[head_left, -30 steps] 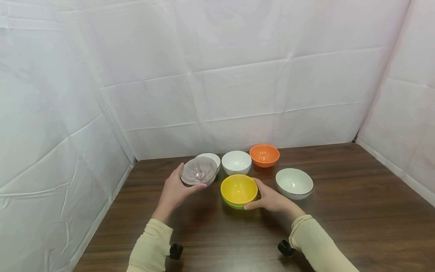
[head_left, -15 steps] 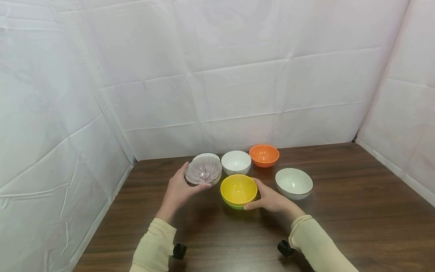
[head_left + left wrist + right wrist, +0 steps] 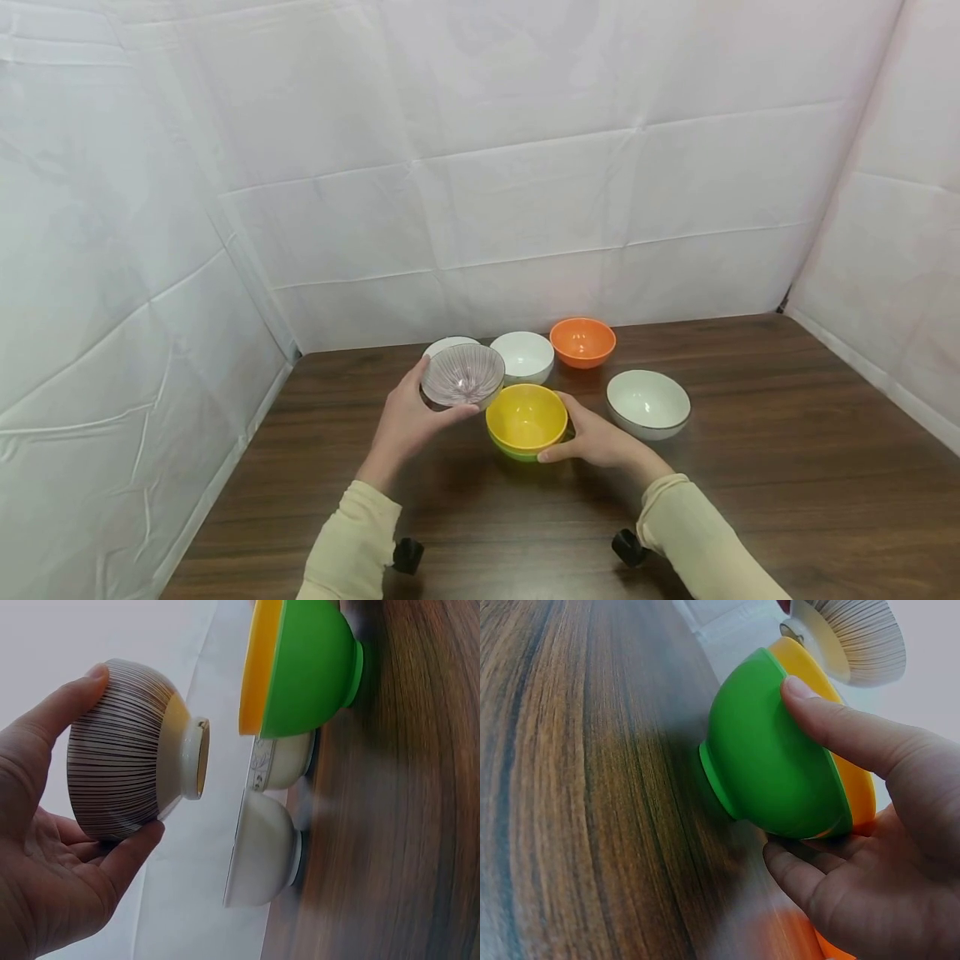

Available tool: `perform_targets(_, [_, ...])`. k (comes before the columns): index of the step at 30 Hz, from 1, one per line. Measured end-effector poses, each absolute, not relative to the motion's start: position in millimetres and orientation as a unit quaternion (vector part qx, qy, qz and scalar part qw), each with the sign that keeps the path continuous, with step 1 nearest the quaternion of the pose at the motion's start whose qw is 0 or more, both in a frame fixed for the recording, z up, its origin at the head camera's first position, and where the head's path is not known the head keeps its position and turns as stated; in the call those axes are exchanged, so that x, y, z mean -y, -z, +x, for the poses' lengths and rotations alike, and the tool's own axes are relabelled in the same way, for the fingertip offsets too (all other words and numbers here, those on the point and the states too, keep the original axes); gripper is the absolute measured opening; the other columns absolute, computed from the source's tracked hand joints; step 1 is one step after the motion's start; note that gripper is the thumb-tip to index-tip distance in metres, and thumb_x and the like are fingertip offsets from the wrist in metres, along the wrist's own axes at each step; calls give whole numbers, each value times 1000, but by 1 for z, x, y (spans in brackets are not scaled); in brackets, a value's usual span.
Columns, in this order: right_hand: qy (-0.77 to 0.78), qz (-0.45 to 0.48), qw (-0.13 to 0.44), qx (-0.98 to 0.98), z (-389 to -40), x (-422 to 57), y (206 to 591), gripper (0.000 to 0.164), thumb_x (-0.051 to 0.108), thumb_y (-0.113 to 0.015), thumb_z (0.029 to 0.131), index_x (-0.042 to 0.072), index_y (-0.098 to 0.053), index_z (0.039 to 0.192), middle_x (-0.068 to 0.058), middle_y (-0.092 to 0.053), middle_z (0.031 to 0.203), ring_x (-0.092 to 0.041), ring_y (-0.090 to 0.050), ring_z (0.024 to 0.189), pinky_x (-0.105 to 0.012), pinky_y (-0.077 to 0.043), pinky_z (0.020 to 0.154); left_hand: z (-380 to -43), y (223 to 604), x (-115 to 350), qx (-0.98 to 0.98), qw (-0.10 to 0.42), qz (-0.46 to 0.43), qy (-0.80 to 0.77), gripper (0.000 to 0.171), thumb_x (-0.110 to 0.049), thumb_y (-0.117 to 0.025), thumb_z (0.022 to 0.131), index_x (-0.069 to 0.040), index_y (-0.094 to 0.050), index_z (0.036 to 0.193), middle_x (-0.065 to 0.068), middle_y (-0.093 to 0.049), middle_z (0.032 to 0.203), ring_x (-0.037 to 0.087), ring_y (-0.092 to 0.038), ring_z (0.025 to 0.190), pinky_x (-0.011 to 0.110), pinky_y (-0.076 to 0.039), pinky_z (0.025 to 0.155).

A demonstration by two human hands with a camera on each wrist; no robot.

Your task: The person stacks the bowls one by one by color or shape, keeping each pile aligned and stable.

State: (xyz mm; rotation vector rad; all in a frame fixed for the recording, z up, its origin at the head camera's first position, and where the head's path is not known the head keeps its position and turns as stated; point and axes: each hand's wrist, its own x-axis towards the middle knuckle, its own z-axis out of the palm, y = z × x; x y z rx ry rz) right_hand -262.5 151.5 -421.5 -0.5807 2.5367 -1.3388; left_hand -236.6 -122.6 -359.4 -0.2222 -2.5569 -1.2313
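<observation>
My left hand grips a bowl with thin dark stripes, thumb and fingers on opposite sides. It hangs in the air, and its foot shows well off the table in the left wrist view. A yellow bowl sits nested in a green bowl, just right of the striped one. Around the side of this pair my right hand holds on, thumb in front and fingers behind. The green bowl's foot is right at the tabletop in the right wrist view.
Behind the striped bowl, a white bowl is partly hidden. Another white bowl and an orange bowl stand along the back. A dark-rimmed white bowl is right of my right hand. White cloth walls enclose the wooden table.
My left hand has carried the striped bowl to the right, close to the yellow and green bowls. My right hand and the bowls it holds have stayed in place.
</observation>
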Motion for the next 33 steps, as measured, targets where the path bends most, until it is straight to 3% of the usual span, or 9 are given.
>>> perform_targets(11, [457, -190, 108, -862, -263, -152, 425, 100, 37, -82, 71, 6, -25, 146, -18, -42, 143, -34, -41, 127, -65, -27, 111, -234, 364, 106, 885, 132, -81, 440, 106, -46, -85, 62, 1, -37, 144, 22, -45, 145, 34, -46, 127, 54, -42, 106])
perform_targets(33, [463, -216, 101, -854, -260, -153, 420, 94, 30, -80, 74, 4, -26, 146, -18, -46, 137, -32, -45, 120, -65, -31, 108, -234, 374, 85, 880, 115, -97, 450, 105, -49, -84, 62, -2, -39, 145, 18, -44, 147, 30, -44, 130, 54, -39, 108])
